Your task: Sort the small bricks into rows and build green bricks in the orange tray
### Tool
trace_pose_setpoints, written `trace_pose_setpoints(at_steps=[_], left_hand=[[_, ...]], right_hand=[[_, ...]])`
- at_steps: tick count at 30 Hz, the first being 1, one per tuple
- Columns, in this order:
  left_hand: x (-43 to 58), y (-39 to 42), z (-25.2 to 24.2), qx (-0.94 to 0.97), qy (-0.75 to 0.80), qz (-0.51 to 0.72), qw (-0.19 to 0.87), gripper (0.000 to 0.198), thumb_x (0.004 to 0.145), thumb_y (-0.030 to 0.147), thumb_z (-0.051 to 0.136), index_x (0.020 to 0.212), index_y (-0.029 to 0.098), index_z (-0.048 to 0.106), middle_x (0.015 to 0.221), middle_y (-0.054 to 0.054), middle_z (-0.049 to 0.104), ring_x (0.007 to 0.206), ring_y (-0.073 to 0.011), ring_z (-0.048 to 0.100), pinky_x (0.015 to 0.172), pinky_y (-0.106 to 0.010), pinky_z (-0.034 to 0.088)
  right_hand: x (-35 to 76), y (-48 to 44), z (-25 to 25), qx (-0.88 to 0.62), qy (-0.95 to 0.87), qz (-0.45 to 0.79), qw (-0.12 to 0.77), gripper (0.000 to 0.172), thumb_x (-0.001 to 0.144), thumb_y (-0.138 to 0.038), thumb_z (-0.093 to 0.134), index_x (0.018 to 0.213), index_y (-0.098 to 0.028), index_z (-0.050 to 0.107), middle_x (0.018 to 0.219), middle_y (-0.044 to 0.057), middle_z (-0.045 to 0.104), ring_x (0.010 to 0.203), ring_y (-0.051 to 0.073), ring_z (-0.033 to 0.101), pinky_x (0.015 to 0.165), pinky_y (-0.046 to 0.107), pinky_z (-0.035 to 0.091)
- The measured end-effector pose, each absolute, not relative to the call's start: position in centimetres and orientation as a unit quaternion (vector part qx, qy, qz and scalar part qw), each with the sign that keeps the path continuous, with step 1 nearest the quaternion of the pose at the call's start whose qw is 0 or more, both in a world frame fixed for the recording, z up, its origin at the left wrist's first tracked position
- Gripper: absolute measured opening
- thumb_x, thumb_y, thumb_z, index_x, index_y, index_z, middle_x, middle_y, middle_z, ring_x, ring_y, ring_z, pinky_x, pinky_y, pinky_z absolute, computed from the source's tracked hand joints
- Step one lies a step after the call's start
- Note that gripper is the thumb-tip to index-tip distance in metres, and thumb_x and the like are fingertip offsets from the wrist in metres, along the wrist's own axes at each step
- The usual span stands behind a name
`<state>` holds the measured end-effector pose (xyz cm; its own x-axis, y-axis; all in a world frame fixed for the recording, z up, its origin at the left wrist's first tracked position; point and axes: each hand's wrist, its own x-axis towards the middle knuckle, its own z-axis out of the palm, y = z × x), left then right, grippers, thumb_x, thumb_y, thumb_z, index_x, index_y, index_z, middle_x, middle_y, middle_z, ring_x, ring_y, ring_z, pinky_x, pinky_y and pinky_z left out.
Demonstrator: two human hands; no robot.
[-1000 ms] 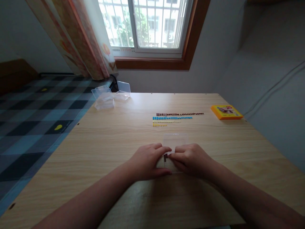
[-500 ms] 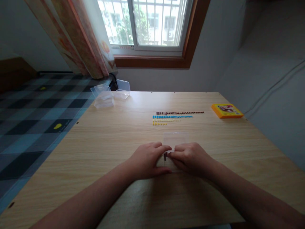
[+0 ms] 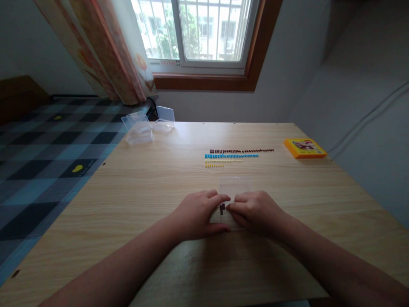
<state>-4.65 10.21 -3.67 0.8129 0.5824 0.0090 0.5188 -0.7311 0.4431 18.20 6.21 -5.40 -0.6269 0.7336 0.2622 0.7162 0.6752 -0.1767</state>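
A clear plastic case (image 3: 235, 184) lies open on the wooden table, its lid side pointing away from me. Small dark brown pieces (image 3: 222, 209) sit in its near part, close to the left side. Around that left side is my left hand (image 3: 201, 214), thumb and fingers spread apart, with nothing between them but the case's edge. My right hand (image 3: 255, 212) rests over the right side, its fingers closed together just right of the brown pieces. Whatever is at its fingertips is too small to make out.
Rows of tiny brown (image 3: 223, 151), blue (image 3: 223, 156) and yellow pieces (image 3: 214, 166) lie beyond the case. An orange-yellow box (image 3: 305, 148) is at the right. Clear plastic boxes (image 3: 139, 133) stand at the far left corner of the table (image 3: 143, 179).
My right fingertips have drawn back slightly to the right from the brown pieces, which show more fully. My left hand has hardly moved.
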Motion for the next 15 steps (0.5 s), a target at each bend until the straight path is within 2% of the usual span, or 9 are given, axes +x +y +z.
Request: trace_pose_setpoints(at_steps=[11,15], left_hand=[[-4.8,10.0,-3.6,0.942,0.268,0.104,0.171,0.057,0.083,0.055,0.071,0.128,0.024,0.059,0.104,-0.006,0.071,0.090,-0.0246,0.068,0.074,-0.034,0.050],[-5.6,10.4,-3.1,0.940,0.244,0.192,0.144,0.038,0.091,0.054,0.059,0.104,0.019,0.064,0.086,-0.004,0.070,0.074,-0.0198,0.064,0.063,-0.030,0.044]], right_hand=[[18.1,6.2,-5.5,-0.410,-0.901,0.029,0.137,0.016,0.090,-0.020,0.057,0.082,-0.020,0.071,0.076,0.001,0.070,0.061,0.012,0.053,0.058,0.029,0.026],[18.0,6.1,-5.2,-0.415,-0.900,0.032,0.130,0.015,0.090,-0.021,0.058,0.079,-0.020,0.069,0.074,0.001,0.068,0.060,0.012,0.052,0.058,0.029,0.024]])
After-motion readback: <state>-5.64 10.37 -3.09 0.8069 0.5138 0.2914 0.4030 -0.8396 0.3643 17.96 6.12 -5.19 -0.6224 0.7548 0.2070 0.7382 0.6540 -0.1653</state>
